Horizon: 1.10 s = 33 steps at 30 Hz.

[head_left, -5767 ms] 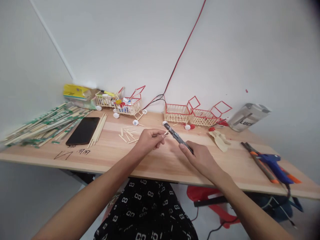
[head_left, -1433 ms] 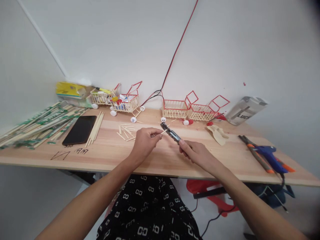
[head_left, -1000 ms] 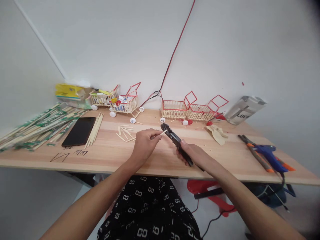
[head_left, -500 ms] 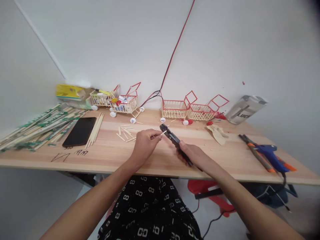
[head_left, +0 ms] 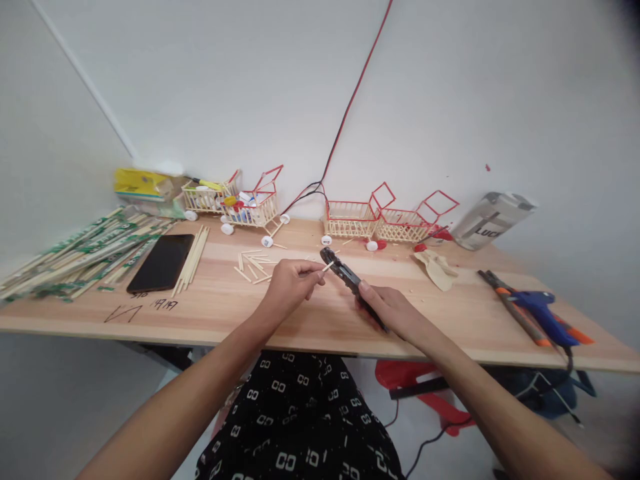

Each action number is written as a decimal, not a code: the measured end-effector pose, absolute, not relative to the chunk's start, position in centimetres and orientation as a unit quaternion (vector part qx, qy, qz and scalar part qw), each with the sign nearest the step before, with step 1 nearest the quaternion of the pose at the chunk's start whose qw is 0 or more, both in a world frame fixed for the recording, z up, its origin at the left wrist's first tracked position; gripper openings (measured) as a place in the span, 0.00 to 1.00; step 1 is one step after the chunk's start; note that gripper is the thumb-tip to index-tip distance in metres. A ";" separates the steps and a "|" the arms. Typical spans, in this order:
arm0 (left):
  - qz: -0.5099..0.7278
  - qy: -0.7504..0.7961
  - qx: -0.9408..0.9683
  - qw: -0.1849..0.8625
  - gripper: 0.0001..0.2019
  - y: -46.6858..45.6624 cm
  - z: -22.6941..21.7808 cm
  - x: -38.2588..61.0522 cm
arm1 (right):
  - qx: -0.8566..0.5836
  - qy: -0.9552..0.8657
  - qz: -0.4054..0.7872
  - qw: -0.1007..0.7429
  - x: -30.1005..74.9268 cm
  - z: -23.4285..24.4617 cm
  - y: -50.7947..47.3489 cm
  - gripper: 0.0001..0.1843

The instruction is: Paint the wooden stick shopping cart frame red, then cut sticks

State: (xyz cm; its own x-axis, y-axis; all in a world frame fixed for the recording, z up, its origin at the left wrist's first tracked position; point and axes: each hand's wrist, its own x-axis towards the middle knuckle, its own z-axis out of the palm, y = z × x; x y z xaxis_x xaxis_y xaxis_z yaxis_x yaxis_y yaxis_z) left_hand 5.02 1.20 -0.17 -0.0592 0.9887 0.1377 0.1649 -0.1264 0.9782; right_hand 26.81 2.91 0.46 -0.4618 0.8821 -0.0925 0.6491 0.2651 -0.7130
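Note:
Between thumb and fingers, my left hand (head_left: pixel 294 288) pinches a short wooden stick (head_left: pixel 328 267), its free end at the jaws of a dark pair of pliers (head_left: pixel 345 272). My right hand (head_left: pixel 387 307) is wrapped around the pliers' handles; the jaws point up and to the left. Whether the jaws touch the stick I cannot tell. Just left of my left hand lie several cut stick pieces (head_left: pixel 253 265) on the wooden table (head_left: pixel 215 317).
Small stick-built carts (head_left: pixel 350 220) line the wall. On the left are wrapped chopsticks (head_left: pixel 85 257), a black phone (head_left: pixel 161 263) and loose long sticks (head_left: pixel 191 261). To the right stand a tilted can (head_left: pixel 493 220), crumpled paper (head_left: pixel 437 269), orange-handled pliers (head_left: pixel 515 307) and a blue glue gun (head_left: pixel 543 313).
Very little differs. Both hands stay in place with the stick at the pliers' jaws; the fingers of my left hand have shifted slightly, and the whole view has moved a touch.

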 end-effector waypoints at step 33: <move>0.468 0.527 0.585 0.401 0.07 0.4 -1.3 3.8 | -0.521 -0.660 0.495 0.221 27.1 -1.5 4.1 0.37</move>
